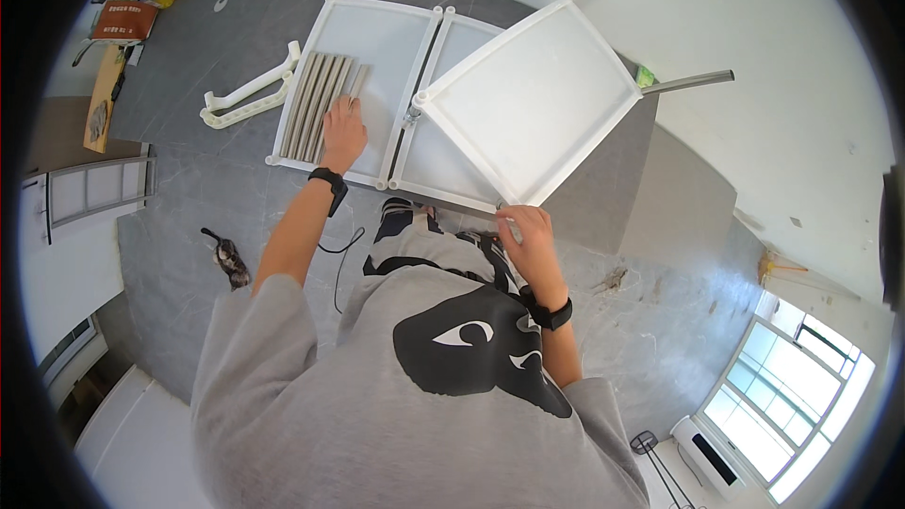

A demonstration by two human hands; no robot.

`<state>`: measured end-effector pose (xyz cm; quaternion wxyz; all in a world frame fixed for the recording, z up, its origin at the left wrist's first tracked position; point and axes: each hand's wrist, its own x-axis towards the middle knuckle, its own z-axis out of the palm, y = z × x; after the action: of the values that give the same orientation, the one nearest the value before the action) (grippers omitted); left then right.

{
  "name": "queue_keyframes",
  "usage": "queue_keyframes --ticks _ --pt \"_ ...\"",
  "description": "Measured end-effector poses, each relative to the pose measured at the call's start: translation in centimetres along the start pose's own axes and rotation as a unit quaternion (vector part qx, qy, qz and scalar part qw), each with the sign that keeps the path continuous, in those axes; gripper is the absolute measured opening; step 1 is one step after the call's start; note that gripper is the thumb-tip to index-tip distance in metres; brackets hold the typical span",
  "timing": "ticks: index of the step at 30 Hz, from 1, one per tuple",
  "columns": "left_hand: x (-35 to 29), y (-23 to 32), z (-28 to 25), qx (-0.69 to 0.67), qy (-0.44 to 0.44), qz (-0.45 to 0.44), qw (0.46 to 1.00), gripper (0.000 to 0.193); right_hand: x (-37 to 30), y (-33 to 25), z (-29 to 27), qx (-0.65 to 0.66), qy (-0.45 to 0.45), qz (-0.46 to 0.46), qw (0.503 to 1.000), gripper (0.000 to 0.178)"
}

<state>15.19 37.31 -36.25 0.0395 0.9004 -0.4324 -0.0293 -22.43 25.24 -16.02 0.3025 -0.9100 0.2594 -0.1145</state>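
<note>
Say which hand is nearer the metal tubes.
Left. The left hand is at the right side of the metal tubes; the right hand is farther off, by the near corner of the top white panel.

The head cam's looking down over the wearer's shirt (330, 396), fisheye taking in bench (226, 38) and floor (165, 254).

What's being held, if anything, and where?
The right hand is at the near corner of the top white panel, grip hidden. The left hand touches metal tubes; whether it grips any is unclear.
</note>
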Motion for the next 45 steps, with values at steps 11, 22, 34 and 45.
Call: queue_keyframes --ticks 11,22,34,45 --pt "-3.2 -0.9 1.6 0.025 -0.034 -0.061 0.997 0.06 4.8 8.4 -11.5 -0.108 0.177 0.035 0.978 0.018" --pt "-4.5 -1.3 3.6 -0.03 0.075 -0.025 0.996 0.066 24.1 20.2 -24.5 -0.616 0.009 0.059 0.786 0.046" --pt "-3.6 1.2 3.5 -0.011 0.042 -0.105 0.994 0.065 24.4 26.7 -24.7 -0.659 -0.251 0.169 0.689 0.025" --pt "-5.7 4.2 -2.0 -0.262 0.145 -0.059 0.952 0.04 19.1 27.9 -29.5 -0.6 -0.307 0.229 0.703 0.055"
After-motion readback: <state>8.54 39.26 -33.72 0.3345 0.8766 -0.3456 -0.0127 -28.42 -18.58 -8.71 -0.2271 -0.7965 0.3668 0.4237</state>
